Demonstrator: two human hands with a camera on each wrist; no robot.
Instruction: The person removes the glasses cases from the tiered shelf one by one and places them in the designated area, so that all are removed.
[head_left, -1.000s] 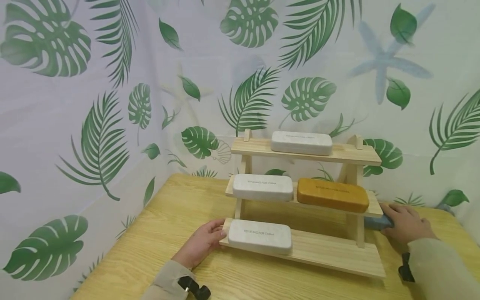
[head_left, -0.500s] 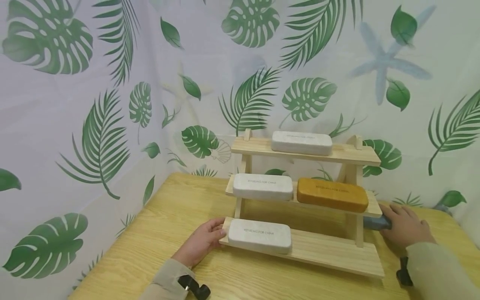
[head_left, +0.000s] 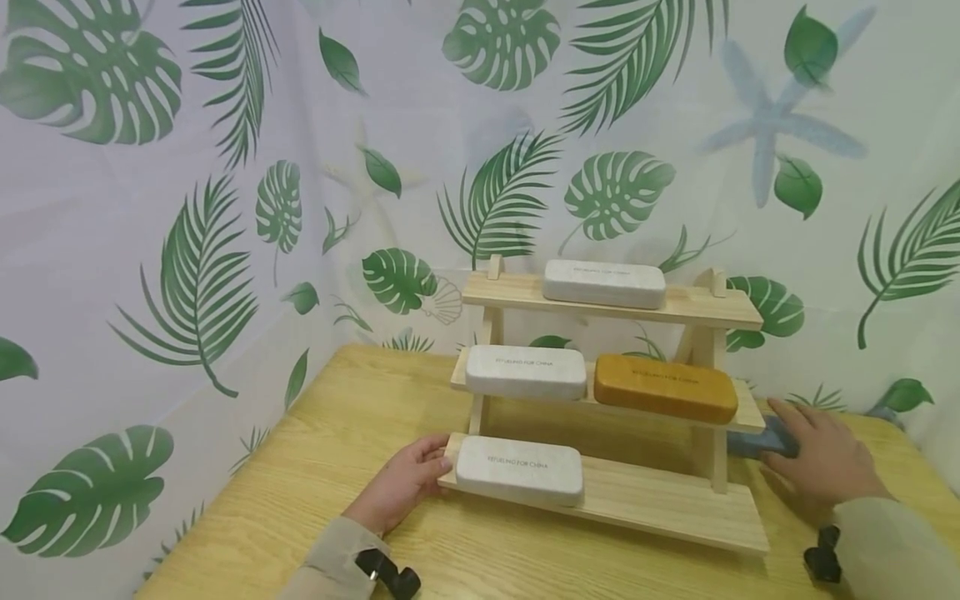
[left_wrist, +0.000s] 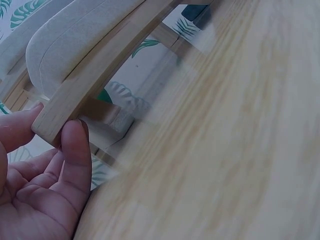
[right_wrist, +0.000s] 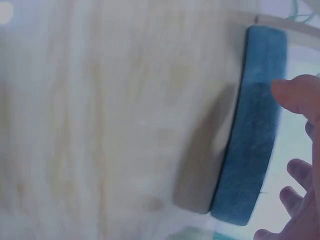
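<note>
My left hand (head_left: 405,483) pinches the left end of the bottom board of a three-tier wooden display stand (head_left: 675,508); the left wrist view shows thumb and finger on either side of the board end (left_wrist: 57,115). At the stand's right side, my right hand (head_left: 825,457) is spread beside a blue glasses case (head_left: 746,444) on the table. In the right wrist view the thumb overlaps the edge of the blue case (right_wrist: 252,130) and the other fingers are apart from it. The stand's right leg hides part of this case in the head view.
White glasses cases lie on the stand: one on the top tier (head_left: 603,285), one on the middle tier (head_left: 525,373), one on the bottom tier (head_left: 519,472). An orange case (head_left: 666,389) sits at the middle tier's right. Behind the wooden table (head_left: 300,500) hangs a leaf-patterned curtain (head_left: 420,208).
My right hand has loosened its fingers from the blue glasses case and shifted slightly right, so more of the case shows. The left hand and the stand stay in place.
</note>
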